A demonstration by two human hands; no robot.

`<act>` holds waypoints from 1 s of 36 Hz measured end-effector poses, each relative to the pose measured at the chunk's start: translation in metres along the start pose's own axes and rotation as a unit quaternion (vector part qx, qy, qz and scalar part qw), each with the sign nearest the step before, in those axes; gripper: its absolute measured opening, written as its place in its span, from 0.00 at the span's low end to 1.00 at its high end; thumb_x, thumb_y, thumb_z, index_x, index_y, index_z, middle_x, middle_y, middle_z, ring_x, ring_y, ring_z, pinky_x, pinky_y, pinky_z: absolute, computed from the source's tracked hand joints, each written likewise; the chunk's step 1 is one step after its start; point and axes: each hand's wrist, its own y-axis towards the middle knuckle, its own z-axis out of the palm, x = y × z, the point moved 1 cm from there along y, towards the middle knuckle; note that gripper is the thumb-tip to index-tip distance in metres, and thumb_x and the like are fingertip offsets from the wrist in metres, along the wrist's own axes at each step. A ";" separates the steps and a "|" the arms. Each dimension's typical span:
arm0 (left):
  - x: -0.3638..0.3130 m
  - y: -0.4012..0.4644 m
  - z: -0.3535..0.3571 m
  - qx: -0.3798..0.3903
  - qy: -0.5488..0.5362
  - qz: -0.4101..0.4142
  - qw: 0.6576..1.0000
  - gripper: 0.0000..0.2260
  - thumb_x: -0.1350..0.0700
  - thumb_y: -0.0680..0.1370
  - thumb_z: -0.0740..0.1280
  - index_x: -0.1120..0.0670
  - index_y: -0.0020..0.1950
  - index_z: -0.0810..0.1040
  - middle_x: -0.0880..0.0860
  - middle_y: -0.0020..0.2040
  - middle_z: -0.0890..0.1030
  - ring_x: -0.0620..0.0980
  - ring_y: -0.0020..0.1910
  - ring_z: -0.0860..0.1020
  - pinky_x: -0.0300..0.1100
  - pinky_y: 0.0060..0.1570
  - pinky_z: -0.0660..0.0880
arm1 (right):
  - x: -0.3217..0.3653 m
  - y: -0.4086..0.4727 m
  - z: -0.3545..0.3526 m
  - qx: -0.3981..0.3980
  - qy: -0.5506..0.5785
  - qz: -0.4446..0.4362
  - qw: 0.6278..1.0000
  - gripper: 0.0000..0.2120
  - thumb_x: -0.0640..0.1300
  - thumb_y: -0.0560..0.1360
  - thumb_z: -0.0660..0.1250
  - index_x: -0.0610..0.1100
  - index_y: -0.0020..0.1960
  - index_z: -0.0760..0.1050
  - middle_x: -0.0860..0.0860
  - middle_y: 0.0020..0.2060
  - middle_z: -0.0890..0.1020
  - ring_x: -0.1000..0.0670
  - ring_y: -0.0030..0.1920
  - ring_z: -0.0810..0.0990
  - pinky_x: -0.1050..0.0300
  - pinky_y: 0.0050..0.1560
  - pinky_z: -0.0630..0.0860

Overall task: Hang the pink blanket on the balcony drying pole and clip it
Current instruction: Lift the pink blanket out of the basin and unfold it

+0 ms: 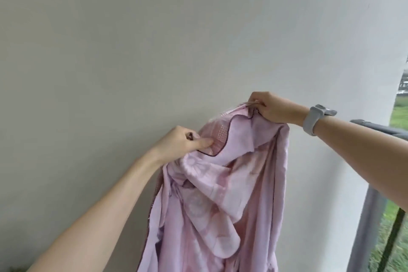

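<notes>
Both hands closed on pink blanket [220, 183]: left hand [181, 142] grip pinches bunched edge, right hand [273, 107] grip higher pinches corner; fabric hangs below.

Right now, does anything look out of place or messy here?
Only the pink blanket: it hangs bunched and twisted between the left hand and right hand, which grip its edge, not spread flat. No tear or stain shows.
</notes>
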 end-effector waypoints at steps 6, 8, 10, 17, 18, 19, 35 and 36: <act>-0.016 0.061 -0.059 -0.217 0.022 0.044 0.975 0.11 0.56 0.76 0.67 0.55 0.34 0.78 0.44 0.26 0.77 0.40 0.30 0.74 0.36 0.36 0.70 | 0.011 -0.002 -0.044 0.029 0.045 -0.011 0.999 0.10 0.51 0.77 0.60 0.46 0.51 0.76 0.52 0.40 0.80 0.51 0.40 0.76 0.63 0.40 0.71; -0.034 0.088 -0.071 -0.297 0.024 0.068 0.952 0.12 0.52 0.76 0.67 0.57 0.36 0.75 0.53 0.31 0.70 0.48 0.34 0.66 0.42 0.36 0.61 | 0.022 -0.001 -0.065 0.070 0.110 -0.001 0.991 0.13 0.54 0.75 0.62 0.47 0.53 0.76 0.53 0.42 0.81 0.53 0.42 0.79 0.63 0.42 0.74; -0.054 0.107 -0.076 -0.365 0.006 0.078 0.928 0.15 0.50 0.76 0.66 0.57 0.34 0.71 0.55 0.30 0.66 0.50 0.34 0.63 0.43 0.36 0.58 | 0.022 -0.004 -0.077 0.141 0.177 0.016 0.974 0.13 0.51 0.75 0.65 0.44 0.55 0.76 0.51 0.47 0.82 0.52 0.47 0.80 0.58 0.48 0.77; -0.077 0.130 -0.043 -0.438 0.040 0.062 0.896 0.22 0.51 0.78 0.63 0.56 0.27 0.60 0.56 0.26 0.63 0.58 0.34 0.61 0.45 0.35 0.59 | -0.016 -0.020 -0.043 0.252 0.233 0.094 0.934 0.11 0.40 0.73 0.67 0.47 0.56 0.76 0.49 0.54 0.82 0.51 0.55 0.80 0.52 0.56 0.76; -0.073 0.131 -0.040 -0.440 0.040 0.060 0.895 0.22 0.52 0.78 0.62 0.56 0.27 0.61 0.55 0.26 0.64 0.58 0.34 0.63 0.45 0.35 0.60 | -0.019 -0.023 -0.039 0.245 0.214 0.101 0.940 0.11 0.41 0.74 0.66 0.46 0.56 0.75 0.49 0.53 0.82 0.51 0.54 0.80 0.53 0.54 0.77; -0.066 0.132 -0.038 -0.441 0.038 0.058 0.895 0.21 0.52 0.78 0.62 0.56 0.27 0.61 0.55 0.27 0.66 0.58 0.35 0.65 0.46 0.35 0.61 | -0.021 -0.024 -0.036 0.224 0.179 0.104 0.952 0.08 0.42 0.74 0.65 0.45 0.53 0.75 0.48 0.50 0.81 0.50 0.51 0.80 0.55 0.51 0.78; -0.057 0.097 0.014 0.046 -0.121 0.073 0.989 0.28 0.40 0.72 0.66 0.56 0.66 0.70 0.52 0.59 0.77 0.47 0.56 0.77 0.46 0.54 0.73 | 0.038 0.027 -0.069 -0.056 0.142 0.036 0.988 0.09 0.42 0.75 0.65 0.45 0.51 0.66 0.47 0.46 0.77 0.50 0.45 0.74 0.57 0.45 0.73; -0.055 0.098 0.021 0.015 -0.116 0.092 0.989 0.23 0.44 0.75 0.65 0.60 0.60 0.74 0.55 0.55 0.79 0.49 0.51 0.78 0.50 0.53 0.73 | 0.041 0.025 -0.066 -0.060 0.139 0.034 0.988 0.10 0.42 0.74 0.66 0.44 0.51 0.66 0.47 0.45 0.77 0.50 0.43 0.74 0.60 0.41 0.72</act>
